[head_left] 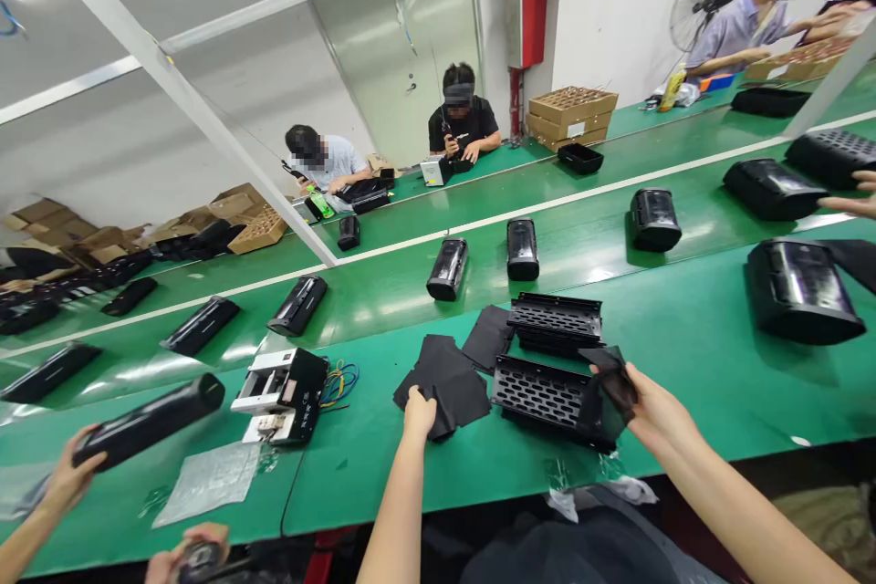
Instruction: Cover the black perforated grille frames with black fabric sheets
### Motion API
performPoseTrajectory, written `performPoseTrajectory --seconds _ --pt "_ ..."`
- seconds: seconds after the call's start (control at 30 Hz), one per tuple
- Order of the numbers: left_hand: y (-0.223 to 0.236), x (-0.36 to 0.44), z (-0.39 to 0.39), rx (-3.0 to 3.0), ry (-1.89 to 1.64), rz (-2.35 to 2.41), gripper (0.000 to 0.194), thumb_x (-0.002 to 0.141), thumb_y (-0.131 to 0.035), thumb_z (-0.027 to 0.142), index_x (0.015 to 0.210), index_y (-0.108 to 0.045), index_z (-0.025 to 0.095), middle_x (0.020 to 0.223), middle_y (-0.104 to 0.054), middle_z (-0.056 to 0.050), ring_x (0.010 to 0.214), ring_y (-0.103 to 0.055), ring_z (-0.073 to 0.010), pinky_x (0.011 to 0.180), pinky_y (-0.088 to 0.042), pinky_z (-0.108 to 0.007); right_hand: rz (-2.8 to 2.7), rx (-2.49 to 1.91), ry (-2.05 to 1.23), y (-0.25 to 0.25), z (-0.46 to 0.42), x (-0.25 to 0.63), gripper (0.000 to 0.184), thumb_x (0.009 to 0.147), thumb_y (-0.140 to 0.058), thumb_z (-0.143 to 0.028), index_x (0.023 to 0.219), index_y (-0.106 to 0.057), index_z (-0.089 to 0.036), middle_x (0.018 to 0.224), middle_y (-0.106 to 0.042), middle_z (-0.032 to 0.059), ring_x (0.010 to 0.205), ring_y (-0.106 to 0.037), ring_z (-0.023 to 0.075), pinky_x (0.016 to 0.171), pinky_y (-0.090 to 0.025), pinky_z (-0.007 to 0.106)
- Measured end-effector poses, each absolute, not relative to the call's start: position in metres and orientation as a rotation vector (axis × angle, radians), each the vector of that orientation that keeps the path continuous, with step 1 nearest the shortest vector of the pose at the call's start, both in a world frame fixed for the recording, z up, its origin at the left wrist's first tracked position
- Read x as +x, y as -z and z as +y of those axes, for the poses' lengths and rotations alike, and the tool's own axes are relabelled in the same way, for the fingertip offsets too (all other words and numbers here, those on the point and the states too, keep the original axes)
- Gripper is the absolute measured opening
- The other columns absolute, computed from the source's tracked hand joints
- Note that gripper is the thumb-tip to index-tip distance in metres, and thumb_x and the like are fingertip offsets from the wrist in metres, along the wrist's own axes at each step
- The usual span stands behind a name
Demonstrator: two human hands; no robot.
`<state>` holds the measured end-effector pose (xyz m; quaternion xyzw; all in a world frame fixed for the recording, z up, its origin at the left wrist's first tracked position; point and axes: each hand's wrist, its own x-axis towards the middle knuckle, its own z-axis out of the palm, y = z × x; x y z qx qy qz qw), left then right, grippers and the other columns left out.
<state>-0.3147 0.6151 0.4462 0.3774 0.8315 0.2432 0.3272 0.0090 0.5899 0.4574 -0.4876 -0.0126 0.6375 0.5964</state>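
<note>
My left hand [419, 412] is over a loose pile of thin black sheets [452, 383], its fingertips closed on the edge of one sheet. A folded black sheet [611, 379] is gripped in my right hand [641, 401], at the right end of a black perforated metal housing [544, 392]. The sheet hangs over that end of the housing. Directly behind stands a second perforated housing [557, 319]. Another small stack of black sheets [490, 338] lies beside it.
A tape dispenser-like machine [284, 392] with a cable and a plastic bag [209, 479] are on the left. A co-worker's hand there holds a long black housing [151, 420]. Black housings [447, 269] line the green conveyor [383, 292]; a large one [800, 292] stands right.
</note>
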Motion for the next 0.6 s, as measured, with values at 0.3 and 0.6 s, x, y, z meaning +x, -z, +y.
performPoseTrajectory --seconds 0.3,0.6 --pt "-0.494 -0.23 0.567 1.368 -0.914 1.35 0.074 0.055 -0.07 0.026 0.122 -0.04 0.019 0.131 -0.035 -0.013 0.121 -0.028 -0.0268 0.099 -0.022 -0.038 -0.065 -0.994 -1.697 -0.476 0.58 -0.038 0.023 0.078 -0.044 -0.024 0.078 -0.065 -0.017 0.078 -0.069 0.0042 0.078 -0.063 0.0169 0.074 -0.05 0.029" --pt "-0.526 -0.223 0.566 0.857 -1.082 1.271 0.019 0.063 -0.064 0.028 0.072 -0.063 0.012 0.066 -0.063 -0.004 0.064 -0.056 -0.0145 0.066 -0.043 -0.027 -0.12 -0.743 -1.84 -0.511 0.57 -0.044 0.026 0.078 -0.044 -0.036 0.081 -0.064 -0.021 0.093 -0.067 0.0048 0.097 -0.056 0.0201 0.084 -0.044 0.038"
